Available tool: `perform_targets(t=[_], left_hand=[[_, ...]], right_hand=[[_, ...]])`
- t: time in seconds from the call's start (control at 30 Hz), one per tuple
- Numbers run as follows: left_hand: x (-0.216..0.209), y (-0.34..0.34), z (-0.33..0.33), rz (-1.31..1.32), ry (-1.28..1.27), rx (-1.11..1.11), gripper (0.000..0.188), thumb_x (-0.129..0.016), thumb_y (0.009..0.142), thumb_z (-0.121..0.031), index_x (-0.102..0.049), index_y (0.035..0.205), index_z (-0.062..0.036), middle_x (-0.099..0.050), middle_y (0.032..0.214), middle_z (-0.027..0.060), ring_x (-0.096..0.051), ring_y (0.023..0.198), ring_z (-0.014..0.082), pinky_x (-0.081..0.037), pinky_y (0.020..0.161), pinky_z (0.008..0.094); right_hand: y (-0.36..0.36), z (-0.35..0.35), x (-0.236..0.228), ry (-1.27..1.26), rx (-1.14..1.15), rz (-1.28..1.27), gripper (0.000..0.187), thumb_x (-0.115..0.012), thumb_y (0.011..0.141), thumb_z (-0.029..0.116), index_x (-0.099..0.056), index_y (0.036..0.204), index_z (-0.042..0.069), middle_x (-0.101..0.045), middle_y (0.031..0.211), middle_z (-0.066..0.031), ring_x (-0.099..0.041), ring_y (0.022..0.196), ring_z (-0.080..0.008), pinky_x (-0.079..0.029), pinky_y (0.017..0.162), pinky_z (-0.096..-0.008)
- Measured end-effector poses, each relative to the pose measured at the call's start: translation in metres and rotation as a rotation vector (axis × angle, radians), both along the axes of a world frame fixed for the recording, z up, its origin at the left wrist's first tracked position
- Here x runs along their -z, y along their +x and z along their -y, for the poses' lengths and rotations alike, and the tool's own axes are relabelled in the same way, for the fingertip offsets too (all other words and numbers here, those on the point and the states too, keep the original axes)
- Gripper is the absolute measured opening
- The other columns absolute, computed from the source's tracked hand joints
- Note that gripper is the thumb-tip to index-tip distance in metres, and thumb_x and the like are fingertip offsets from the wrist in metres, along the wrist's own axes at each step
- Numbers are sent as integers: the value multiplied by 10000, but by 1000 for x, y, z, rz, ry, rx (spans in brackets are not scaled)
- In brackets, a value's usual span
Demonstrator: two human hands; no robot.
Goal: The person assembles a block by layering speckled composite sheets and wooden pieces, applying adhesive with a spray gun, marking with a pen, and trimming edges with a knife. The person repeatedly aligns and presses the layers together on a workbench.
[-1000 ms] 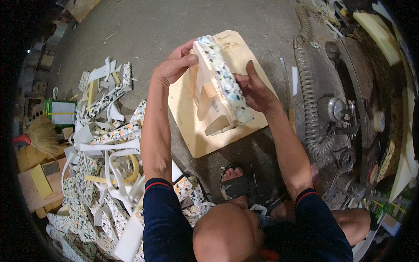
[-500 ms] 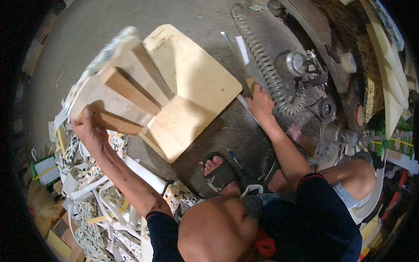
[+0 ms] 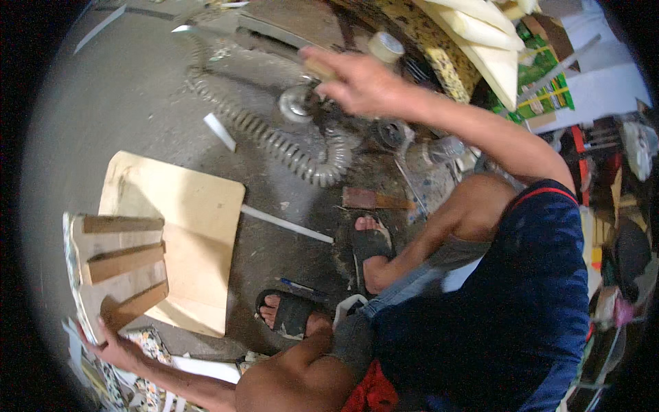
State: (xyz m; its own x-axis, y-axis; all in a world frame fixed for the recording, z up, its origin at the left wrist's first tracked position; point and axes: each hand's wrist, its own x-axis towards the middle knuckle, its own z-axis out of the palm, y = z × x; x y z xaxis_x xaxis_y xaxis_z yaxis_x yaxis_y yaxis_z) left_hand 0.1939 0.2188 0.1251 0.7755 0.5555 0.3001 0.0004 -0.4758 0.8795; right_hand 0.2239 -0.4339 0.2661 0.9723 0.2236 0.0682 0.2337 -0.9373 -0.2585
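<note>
At the lower left, my left hand (image 3: 117,349) grips the edge of a wooden panel (image 3: 93,250) with several wood slats across it and mottled foam along its outer edge. The panel stands tilted against a pale bent board (image 3: 199,226) on the floor; whether they are joined I cannot tell. My right hand (image 3: 360,82) is raised at the upper middle, closed around the light wooden handle (image 3: 318,67) of a long thin-bladed knife. Its blade is blurred and points toward the upper left.
A coiled clear hose (image 3: 274,144) crosses the floor to a metal-cupped tool (image 3: 296,103). White strips (image 3: 288,223), a blue pen (image 3: 301,285) and a brown block (image 3: 360,198) lie near my sandalled feet. A tape roll (image 3: 386,47) and foam slabs (image 3: 480,58) are at the upper right.
My view has swung to the right. My right hand has risen with the knife from beside the board, over the metal-cupped tool. My left hand still holds the slatted panel.
</note>
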Motion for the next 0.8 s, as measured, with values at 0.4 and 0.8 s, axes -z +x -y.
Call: perform_targets(t=[0.4, 0.8], left_hand=[[-82, 12, 26, -160, 421, 34, 698, -907, 748, -450, -692, 1280, -52, -706, 1231, 179, -666, 1153, 330, -535, 982, 460], [-59, 32, 3, -245, 415, 144, 608, -884, 786, -361, -691, 1249, -17, -709, 1182, 188, -680, 1070, 294, -550, 927, 415]], right_hand=[[-328, 156, -28, -294, 744, -202, 759, -607, 819, -37, -420, 1538, 118, -635, 1122, -319, -629, 993, -495, -507, 897, -533], [-291, 289, 67, -233, 759, -257, 745, -526, 818, -51, -424, 1537, 120, -569, 1413, -265, -573, 1278, -423, -474, 1066, -452]])
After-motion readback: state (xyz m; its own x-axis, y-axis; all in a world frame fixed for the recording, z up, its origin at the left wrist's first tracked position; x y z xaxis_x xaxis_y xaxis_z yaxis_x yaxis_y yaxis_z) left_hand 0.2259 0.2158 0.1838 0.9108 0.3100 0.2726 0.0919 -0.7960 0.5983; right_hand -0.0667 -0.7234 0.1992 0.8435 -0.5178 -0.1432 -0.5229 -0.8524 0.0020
